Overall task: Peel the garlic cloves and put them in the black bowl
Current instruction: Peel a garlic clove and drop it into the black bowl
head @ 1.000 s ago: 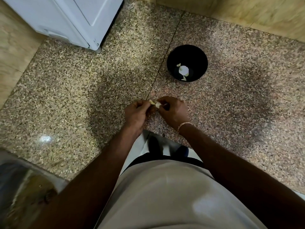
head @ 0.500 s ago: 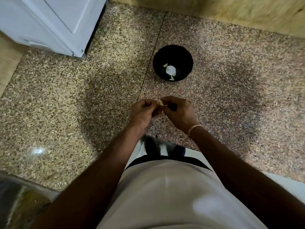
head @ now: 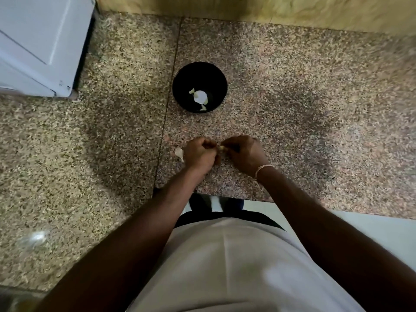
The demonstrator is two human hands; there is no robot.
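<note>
This looks like a home kitchen. A speckled granite counter [head: 292,91] fills the view, with a seam running far to near and a tan tiled wall [head: 270,10] at its far edge. A white appliance [head: 40,41] stands at the far left, and a black bowl [head: 180,86] holds garlic.

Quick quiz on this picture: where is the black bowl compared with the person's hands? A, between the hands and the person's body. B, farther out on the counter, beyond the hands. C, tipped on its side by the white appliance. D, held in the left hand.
B: the black bowl stands upright on the granite counter beyond the left hand and right hand, touched by neither.
</note>
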